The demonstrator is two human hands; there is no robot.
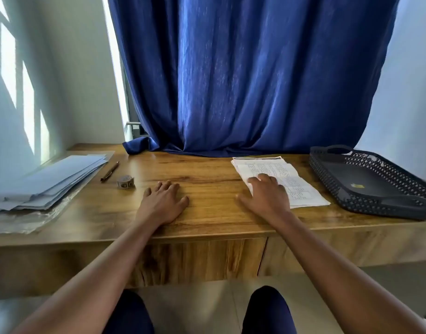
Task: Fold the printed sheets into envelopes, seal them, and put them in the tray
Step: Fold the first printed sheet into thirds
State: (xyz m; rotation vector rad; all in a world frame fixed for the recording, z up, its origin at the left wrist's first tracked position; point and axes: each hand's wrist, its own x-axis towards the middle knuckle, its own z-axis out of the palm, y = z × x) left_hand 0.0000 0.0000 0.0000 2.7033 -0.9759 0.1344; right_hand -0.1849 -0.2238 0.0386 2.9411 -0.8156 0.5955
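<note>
A stack of printed sheets [291, 182] lies on the wooden desk [207, 172], right of centre. My right hand [267, 196] rests flat on the stack's near left part, fingers spread. Flat on the bare wood near the desk's middle rests my left hand [162, 201], holding nothing. A pile of pale blue-grey envelopes [50, 182] lies at the left on a clear plastic wrapper. At the far right stands a dark perforated tray [332, 169] with nothing but a small sticker inside.
A pen [109, 171] and a small roll of stickers or tape [125, 182] lie between the envelopes and my left hand. A blue curtain [243, 80] hangs behind the desk, its hem resting on the back edge. My knees show below the desk front.
</note>
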